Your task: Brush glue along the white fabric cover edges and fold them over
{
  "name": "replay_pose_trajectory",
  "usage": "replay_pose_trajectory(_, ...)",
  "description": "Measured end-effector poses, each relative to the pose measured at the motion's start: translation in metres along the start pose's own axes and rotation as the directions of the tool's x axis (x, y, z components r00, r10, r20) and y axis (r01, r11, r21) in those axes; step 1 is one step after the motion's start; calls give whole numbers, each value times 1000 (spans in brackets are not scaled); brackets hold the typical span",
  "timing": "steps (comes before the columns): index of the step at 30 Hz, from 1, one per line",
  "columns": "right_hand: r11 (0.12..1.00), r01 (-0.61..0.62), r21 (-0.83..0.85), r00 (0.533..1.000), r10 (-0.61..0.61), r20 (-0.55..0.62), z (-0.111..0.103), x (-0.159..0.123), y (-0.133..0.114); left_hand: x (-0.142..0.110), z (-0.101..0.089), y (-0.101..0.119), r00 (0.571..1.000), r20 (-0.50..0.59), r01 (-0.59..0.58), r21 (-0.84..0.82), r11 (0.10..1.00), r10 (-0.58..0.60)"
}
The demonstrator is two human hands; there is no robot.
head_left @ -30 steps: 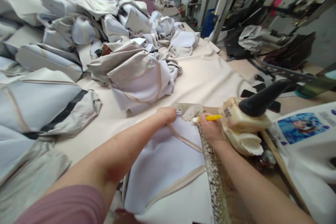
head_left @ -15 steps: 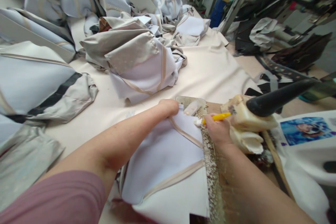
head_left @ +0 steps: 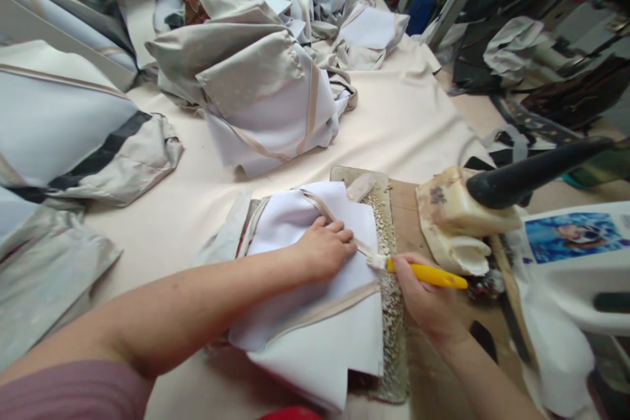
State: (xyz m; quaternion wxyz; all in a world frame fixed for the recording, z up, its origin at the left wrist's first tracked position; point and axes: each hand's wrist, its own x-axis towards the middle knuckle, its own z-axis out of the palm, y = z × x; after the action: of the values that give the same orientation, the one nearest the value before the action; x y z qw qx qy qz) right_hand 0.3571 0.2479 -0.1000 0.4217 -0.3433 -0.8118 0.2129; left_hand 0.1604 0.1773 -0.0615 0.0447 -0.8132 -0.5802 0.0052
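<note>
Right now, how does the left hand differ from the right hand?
The left hand lies open on the pale fabric panel; the right hand is closed around a yellow-handled brush. The left hand is on the panel, the right hand beyond its edge, over a wooden board. Both are bare.

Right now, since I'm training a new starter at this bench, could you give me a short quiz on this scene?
1. Which hand holds the yellow-handled brush?
2. True or false: the left hand rests on the pale lilac fabric panel.
3. What runs along the panel's right edge, below the brush tip?
A. A speckled, crusted strip
B. A steel ruler
C. A pair of scissors

Key: 1. The right hand. 2. True. 3. A.
</note>
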Motion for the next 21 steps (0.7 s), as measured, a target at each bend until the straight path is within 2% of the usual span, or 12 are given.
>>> replay_pose_trajectory(2, 1000, 14, -6, 1000, -14, 19, 1, 2, 1, -1, 6, -3, 1000, -20, 6, -6, 1000, -6)
replay_pose_trajectory(7, 998, 12, -61, 995, -18, -97, 15, 37, 14, -1, 4, -2, 1000, -21, 7, -1, 1000, -7)
replay_pose_trajectory(9, 999, -3, -53, 995, -2, -101, 18, 42, 14, -1, 3, -2, 1000, -25, 10, 3, 1000, -9)
replay_pose_trajectory(11, 999, 0, -41, 999, -2, -49, 16, 31, 7, 1, 4, -3, 999, -30, 13, 2, 1000, -13)
replay_pose_trajectory(15, 1000, -2, -26, 997, 4, 80, 0, -10, -9, 2, 3, 0, 1000, 8, 25, -2, 1000, -25)
replay_pose_trajectory(18, 1000, 0, -10, 999, 1, 50, -6, -20, -7, -9, -6, 19, 997, 70, 39, -7, 999, -38)
replay_pose_trajectory(21, 1000, 11, -6, 1000, -11, -21, -2, -10, 6, -30, -13, 46, 988, 143, -36, -104, 994, 51)
